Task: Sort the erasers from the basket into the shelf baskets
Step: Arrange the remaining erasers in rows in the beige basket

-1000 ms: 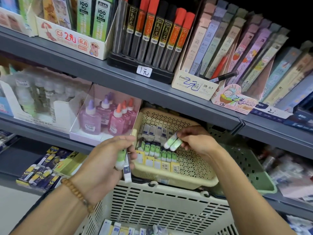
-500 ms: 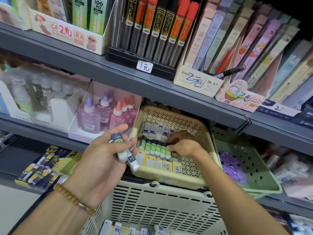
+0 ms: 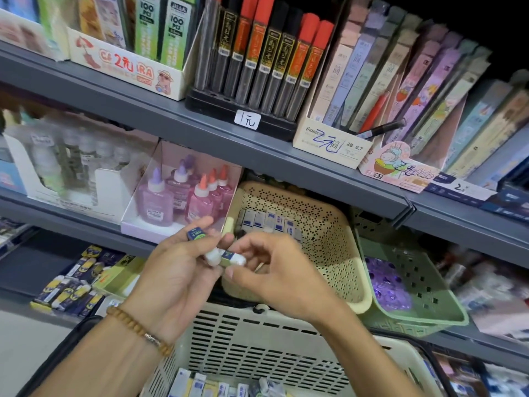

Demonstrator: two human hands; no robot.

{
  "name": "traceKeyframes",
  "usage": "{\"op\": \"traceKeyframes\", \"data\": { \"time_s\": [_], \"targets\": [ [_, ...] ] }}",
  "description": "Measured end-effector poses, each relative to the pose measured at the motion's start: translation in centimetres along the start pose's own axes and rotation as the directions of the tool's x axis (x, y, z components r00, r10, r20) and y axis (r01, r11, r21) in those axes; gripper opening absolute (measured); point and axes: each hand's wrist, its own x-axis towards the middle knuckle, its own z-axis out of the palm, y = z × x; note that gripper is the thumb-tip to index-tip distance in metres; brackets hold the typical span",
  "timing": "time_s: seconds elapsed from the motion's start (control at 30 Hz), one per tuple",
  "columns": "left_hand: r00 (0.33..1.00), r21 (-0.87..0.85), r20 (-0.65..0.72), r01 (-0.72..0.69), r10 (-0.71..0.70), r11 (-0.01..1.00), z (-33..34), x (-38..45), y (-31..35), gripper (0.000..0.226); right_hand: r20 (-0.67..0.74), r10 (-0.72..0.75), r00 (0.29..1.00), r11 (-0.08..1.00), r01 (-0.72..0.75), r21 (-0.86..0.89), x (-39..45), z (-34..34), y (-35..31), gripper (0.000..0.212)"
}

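Just in front of the middle shelf's front edge, we hold our left hand [image 3: 177, 270] up with two sleeved white erasers: a dark-blue-sleeved eraser [image 3: 197, 234] pinched upright between thumb and fingers, and a second white eraser with a blue and green sleeve [image 3: 229, 257] lying across the fingertips. Our right hand [image 3: 274, 270] meets it from the right, thumb and forefinger curled and closing on the free end of that second eraser; motion blur keeps us from telling whether the pinch is complete.

Behind the hands sits the cream perforated plastic shelf basket [image 3: 323, 236], with a row of blue-and-white wrapped erasers [image 3: 266, 220] along its back left corner. Beside it on the right stands a green perforated plastic basket [image 3: 415, 285] holding purple items. Below, the white slatted shopping basket [image 3: 257, 345] carries more loose erasers [image 3: 217, 388] at its near edge.

We judge this a handover within sorting: the right hand takes one eraser to file. Next it should carry that piece over the cream basket's front rim and set it into the matching row, while the left hand keeps the other eraser firm.
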Motion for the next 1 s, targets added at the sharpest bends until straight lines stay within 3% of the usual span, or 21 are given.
{"op": "traceKeyframes", "data": {
  "time_s": [0.1, 0.2, 0.37, 0.43, 0.6, 0.8, 0.9, 1.0],
  "targets": [
    [0.996, 0.228, 0.093, -0.006, -0.016, 0.974, -0.3, -0.4, 0.1, 0.031, -0.128, 0.052, 0.990, 0.981, -0.026, 0.193, -0.7, -0.3, 0.2, 0.009],
    [0.993, 0.481, 0.118, -0.042, -0.018, 0.876, 0.0, -0.7, 0.1, 0.031, -0.176, 0.141, 0.974, 0.917, -0.061, 0.394, -1.4, -1.4, 0.7, 0.011],
    [0.994, 0.641, 0.109, -0.075, 0.006, 0.764, 0.0, -0.8, -0.8, 0.015, -0.259, 0.278, 0.925, 0.701, -0.011, 0.713, -1.6, -2.0, 1.1, 0.014],
    [0.988, 0.681, 0.149, -0.129, 0.037, 0.721, 0.0, -0.9, -1.0, 0.017, -0.267, 0.276, 0.923, 0.719, -0.014, 0.695, -1.6, -1.2, 1.2, 0.015],
    [0.968, 0.709, 0.182, -0.252, 0.174, 0.659, -0.2, -0.9, -0.5, 0.032, -0.250, 0.260, 0.933, 0.881, -0.123, 0.457, -1.5, 0.1, 1.2, 0.019],
    [0.986, 0.688, 0.169, -0.127, 0.013, 0.714, 0.0, -0.7, -0.6, 0.022, -0.211, 0.187, 0.959, 0.858, -0.055, 0.511, -1.1, -1.1, 0.6, 0.035],
    [0.983, 0.659, 0.178, -0.150, 0.041, 0.737, 0.0, -0.7, -0.7, 0.019, -0.175, 0.156, 0.972, 0.876, -0.054, 0.478, -1.1, -1.6, 0.4, 0.029],
    [0.971, 0.692, 0.218, -0.227, 0.101, 0.686, -0.1, -0.6, -0.9, 0.020, -0.194, 0.141, 0.971, 0.891, -0.039, 0.452, -0.9, -1.9, 0.6, 0.018]
  ]
}}
